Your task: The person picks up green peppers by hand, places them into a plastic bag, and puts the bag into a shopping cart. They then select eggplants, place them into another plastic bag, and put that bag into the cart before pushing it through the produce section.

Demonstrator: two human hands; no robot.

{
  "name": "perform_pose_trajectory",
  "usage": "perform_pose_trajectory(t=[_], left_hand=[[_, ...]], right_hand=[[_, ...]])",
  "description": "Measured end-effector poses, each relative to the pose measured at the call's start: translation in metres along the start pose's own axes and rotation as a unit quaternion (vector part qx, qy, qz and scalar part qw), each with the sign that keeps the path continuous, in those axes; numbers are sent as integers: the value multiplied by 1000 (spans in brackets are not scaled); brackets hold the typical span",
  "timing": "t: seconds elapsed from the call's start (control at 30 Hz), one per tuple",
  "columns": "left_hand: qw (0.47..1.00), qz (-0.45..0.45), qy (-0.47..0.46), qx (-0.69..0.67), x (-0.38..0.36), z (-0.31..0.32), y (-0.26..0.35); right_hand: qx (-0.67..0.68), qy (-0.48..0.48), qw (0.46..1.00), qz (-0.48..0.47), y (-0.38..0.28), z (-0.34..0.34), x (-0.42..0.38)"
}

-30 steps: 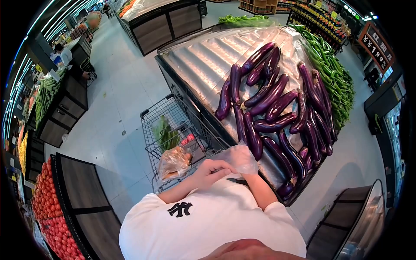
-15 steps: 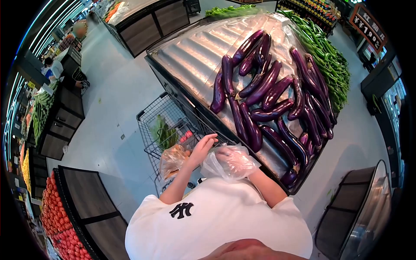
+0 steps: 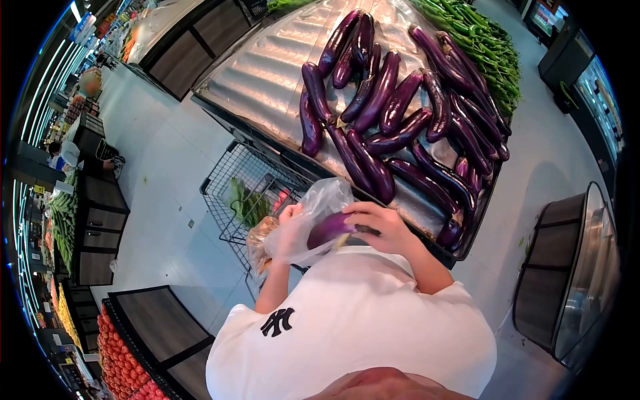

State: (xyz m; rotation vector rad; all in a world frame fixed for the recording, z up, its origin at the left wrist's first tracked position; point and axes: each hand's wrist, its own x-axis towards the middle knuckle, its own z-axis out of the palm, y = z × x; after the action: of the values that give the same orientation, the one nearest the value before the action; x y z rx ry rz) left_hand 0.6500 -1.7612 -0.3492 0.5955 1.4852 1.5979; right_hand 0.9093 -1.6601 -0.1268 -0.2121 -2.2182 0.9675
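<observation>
A clear plastic bag (image 3: pixel 330 193) hangs over my left hand (image 3: pixel 285 223), whose fingers are closed on it and partly hidden by the film. My right hand (image 3: pixel 379 227) grips a purple eggplant (image 3: pixel 327 230) by its right end, in front of my shirt. The eggplant's left part lies within or behind the bag's film. Just ahead, several long eggplants (image 3: pixel 400 137) lie heaped on a silver ridged display (image 3: pixel 257 90).
A wire shopping cart (image 3: pixel 220 183) stands at the display's left side, with leafy greens (image 3: pixel 248 203) and a bagged item (image 3: pixel 259 237) in it. Green peppers (image 3: pixel 477 50) border the eggplants. Tomatoes (image 3: pixel 123 360) fill a stand at lower left. A metal-topped stand (image 3: pixel 583 273) is at right.
My right hand, earlier inside the bag, is now outside it and holds an eggplant. My left hand has gone from beside the bag to gripping it. The view has shifted slightly.
</observation>
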Motion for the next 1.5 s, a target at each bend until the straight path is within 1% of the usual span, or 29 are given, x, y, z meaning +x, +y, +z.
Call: perform_pose_trajectory(t=[0.07,0.1,0.13,0.23,0.27,0.33,0.4,0.43,0.53,0.6,0.63,0.67,0.73,0.77,0.8,0.93,0.97,1.0,1.03,1.13,1.17,1.23,1.27,1.3,1.33,1.37,1.4,1.47,1.5], left_hand=[[995,73,31,59,11,-31,-20],[997,23,68,32,15,-45,-22],[994,-27,105,5,17,-56,-20],[976,-95,193,44,20,-82,-13],[973,-88,204,59,40,-118,-52],[973,-46,224,26,45,-128,-54],[964,-43,261,-27,56,-131,-49],[957,-41,282,-55,62,-132,-41],[962,41,268,-42,88,-144,-9],[948,59,279,-139,102,-148,26],[947,91,268,-153,117,-166,27],[939,85,291,-162,130,-184,28],[912,97,382,-112,147,-203,45],[903,133,385,-138,158,-216,47],[887,156,419,-119,165,-227,52],[828,215,508,-101,173,-226,82],[882,146,441,-84,179,-235,78],[925,75,368,-65,195,-263,62],[956,3,290,-44,206,-275,51],[927,44,329,172,194,-210,42],[903,115,336,241,178,-172,44],[923,164,242,248,131,-84,71],[944,158,186,220,101,-31,94],[981,138,81,108,78,8,105],[992,108,-45,48,60,35,111],[986,32,-129,-98,40,64,117],[957,-1,-227,-182,27,84,118],[908,16,-298,-293,2,121,128],[914,8,-265,-306,-7,132,140]], right_hand=[[26,71,996,47,-5,-24,-5],[65,123,985,100,-2,-31,-14],[106,182,975,73,3,-37,-19],[120,310,942,44,16,-56,-32],[106,339,934,31,18,-62,-35],[78,386,918,36,25,-74,-41],[60,425,901,63,28,-81,-45],[55,437,894,81,26,-84,-45],[37,448,889,92,27,-88,-48],[26,444,891,93,30,-88,-50],[19,444,890,104,32,-88,-54],[9,445,888,113,34,-89,-58],[34,449,884,130,32,-87,-58],[30,441,889,122,30,-86,-57],[26,434,893,114,29,-86,-57],[18,422,900,109,30,-86,-60],[21,425,898,117,28,-86,-59],[21,429,896,115,28,-86,-59],[21,433,894,112,29,-86,-60],[37,455,882,118,26,-84,-60],[36,463,878,117,24,-84,-59],[40,480,868,118,20,-84,-58],[39,481,869,108,21,-84,-59],[56,486,867,96,17,-83,-56],[74,491,864,88,12,-81,-50],[88,496,861,72,11,-77,-46],[98,493,862,64,11,-72,-42],[156,479,861,62,13,-60,-40],[155,457,873,64,15,-55,-38]])
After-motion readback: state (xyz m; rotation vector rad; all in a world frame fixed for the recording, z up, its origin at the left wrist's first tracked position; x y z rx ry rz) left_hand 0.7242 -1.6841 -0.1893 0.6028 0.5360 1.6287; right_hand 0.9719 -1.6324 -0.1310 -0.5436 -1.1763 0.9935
